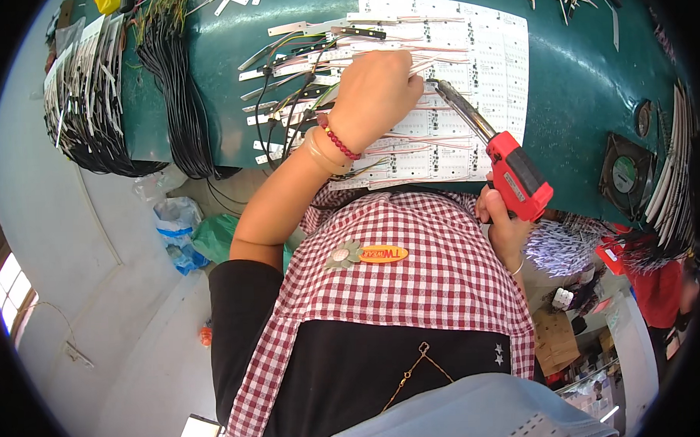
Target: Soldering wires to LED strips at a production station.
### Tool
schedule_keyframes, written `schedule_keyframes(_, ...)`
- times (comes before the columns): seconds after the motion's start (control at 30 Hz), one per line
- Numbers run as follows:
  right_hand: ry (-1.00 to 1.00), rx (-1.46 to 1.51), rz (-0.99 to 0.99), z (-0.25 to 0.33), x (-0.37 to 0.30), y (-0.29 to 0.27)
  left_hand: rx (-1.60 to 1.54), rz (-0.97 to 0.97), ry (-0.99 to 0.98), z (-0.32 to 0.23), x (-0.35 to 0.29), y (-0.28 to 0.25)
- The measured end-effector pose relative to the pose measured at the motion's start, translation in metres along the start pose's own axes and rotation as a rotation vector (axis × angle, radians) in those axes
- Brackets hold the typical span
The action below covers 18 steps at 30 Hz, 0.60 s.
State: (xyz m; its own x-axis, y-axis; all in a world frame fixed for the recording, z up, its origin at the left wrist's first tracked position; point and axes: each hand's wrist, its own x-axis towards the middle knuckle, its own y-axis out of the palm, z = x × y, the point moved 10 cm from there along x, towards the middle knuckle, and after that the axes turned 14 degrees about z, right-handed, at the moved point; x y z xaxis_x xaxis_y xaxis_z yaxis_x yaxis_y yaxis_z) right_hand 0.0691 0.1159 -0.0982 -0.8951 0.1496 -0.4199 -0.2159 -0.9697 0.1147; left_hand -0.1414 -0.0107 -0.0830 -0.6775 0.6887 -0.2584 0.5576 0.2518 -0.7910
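Note:
A white sheet of circuit boards (499, 67) lies before me on the green table, with thin pink and white wires (447, 138) running across it. My left hand (380, 90) is bent over its middle, fingers closed in a pinch at a thin wire; the fingertips are partly hidden. In my right hand (504, 228) is a red and black soldering gun (518, 174), gripped from below at the board's right edge. Its metal barrel slants up and left, and the tip is beside my left fingertips. Black cables with narrow white strips (258, 120) stick out at the sheet's left.
On the left of the green table (569, 95) hang a bundle of black cables (176, 93) and a stack of strips with leads (87, 97). A square black fan (624, 174) stands at the right edge, beside a bunch of pale strips (670, 173). Loose wire pieces lie at the far right.

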Motion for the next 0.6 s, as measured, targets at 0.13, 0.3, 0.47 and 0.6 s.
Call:
schedule_keyframes(0.13, -0.029, -0.061, 0.03, 0.003, 0.0, 0.0003, 0.018, 0.0, -0.004, -0.0002, 0.0013, -0.0006)
schedule_keyframes(0.3, -0.027, -0.052, 0.006, -0.0007, -0.0033, 0.0005, 0.011, 0.002, 0.009, -0.0005, 0.0018, -0.0001)
schedule_keyframes(0.47, -0.008, -0.061, 0.025, -0.0032, -0.004, 0.0017, 0.03, 0.024, 0.021, 0.0002, 0.0028, 0.0007)
schedule_keyframes(0.6, -0.005, -0.052, 0.003, -0.0058, -0.0052, 0.0003, 0.035, 0.02, 0.049, -0.0021, 0.0028, -0.0005)
